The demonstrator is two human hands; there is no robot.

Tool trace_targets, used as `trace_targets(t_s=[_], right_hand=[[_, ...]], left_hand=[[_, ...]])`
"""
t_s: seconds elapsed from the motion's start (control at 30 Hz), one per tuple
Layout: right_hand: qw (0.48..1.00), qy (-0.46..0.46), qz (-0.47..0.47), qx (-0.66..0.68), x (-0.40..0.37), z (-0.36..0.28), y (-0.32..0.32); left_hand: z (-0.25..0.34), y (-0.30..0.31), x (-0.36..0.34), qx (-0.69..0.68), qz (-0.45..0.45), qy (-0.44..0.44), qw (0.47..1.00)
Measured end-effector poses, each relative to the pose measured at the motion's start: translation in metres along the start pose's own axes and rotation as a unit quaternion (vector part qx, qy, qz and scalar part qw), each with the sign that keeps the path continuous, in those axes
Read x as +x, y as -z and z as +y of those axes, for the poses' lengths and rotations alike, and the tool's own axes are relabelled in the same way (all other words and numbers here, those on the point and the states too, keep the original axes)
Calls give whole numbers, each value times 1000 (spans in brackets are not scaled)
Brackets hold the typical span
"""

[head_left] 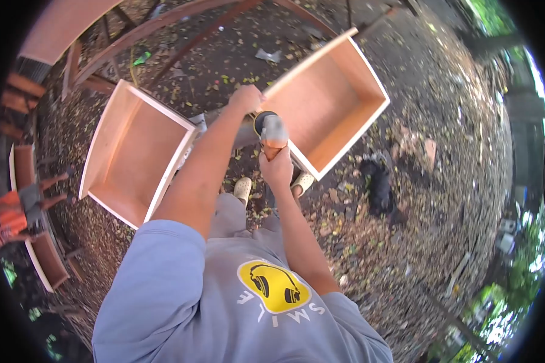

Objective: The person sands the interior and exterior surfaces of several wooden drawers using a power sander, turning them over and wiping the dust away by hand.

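My right hand (277, 169) is wrapped round the orange handle of a power tool (275, 132) with a grey body and a round black end; it looks like a sander. Its round end is against or very near the edge of an open wooden drawer-like box (321, 97), which stands tilted in front of me to the right. Higher up, my left hand (246, 98) is closed on the near left corner of that same box, its fingertips partly hidden. Left of my left arm is a second wooden box (140, 148) of the same kind, open side up.
Leaf-strewn ground (418, 260) surrounds my feet in pale clogs (242, 189). A black bundle (378, 184) lies to the right. Wooden beams (157, 27) cross at the back. At far left, a person in orange (9, 218) is near more wooden boxes (47, 263).
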State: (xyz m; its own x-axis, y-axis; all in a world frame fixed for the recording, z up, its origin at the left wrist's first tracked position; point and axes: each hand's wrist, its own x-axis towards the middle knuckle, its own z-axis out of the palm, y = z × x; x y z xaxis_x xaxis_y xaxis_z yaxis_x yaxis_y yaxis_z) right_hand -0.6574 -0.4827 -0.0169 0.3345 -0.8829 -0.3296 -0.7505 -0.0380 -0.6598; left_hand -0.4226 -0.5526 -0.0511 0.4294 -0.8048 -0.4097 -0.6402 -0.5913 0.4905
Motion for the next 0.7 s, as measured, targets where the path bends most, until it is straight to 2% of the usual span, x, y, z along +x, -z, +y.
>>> trace_targets(t_s=[0.1,0.27,0.4,0.43,0.47,0.53,0.67,0.7], right_hand=[[996,-65,66,14,-33,16,9],[977,-175,125,4,-78,106,22],[926,-303,225,-5,-89,169,28],[908,-330,259,14,-90,175,30],[892,-374,240,82,-89,186,30],[878,-380,287,46,-93,166,27],[939,-206,270,49,-97,98,9],[952,-192,226,71,-92,75,7]], left_hand=[[8,1,-3,40,-1,0,999],[12,-2,-12,57,-1,-17,998],[18,0,-18,43,-21,-6,999],[18,0,-20,37,-14,-9,999],[19,2,-20,33,-4,-12,999],[17,1,-11,42,20,-12,999],[15,1,-2,61,16,-16,998],[13,-2,-2,67,24,-23,997]])
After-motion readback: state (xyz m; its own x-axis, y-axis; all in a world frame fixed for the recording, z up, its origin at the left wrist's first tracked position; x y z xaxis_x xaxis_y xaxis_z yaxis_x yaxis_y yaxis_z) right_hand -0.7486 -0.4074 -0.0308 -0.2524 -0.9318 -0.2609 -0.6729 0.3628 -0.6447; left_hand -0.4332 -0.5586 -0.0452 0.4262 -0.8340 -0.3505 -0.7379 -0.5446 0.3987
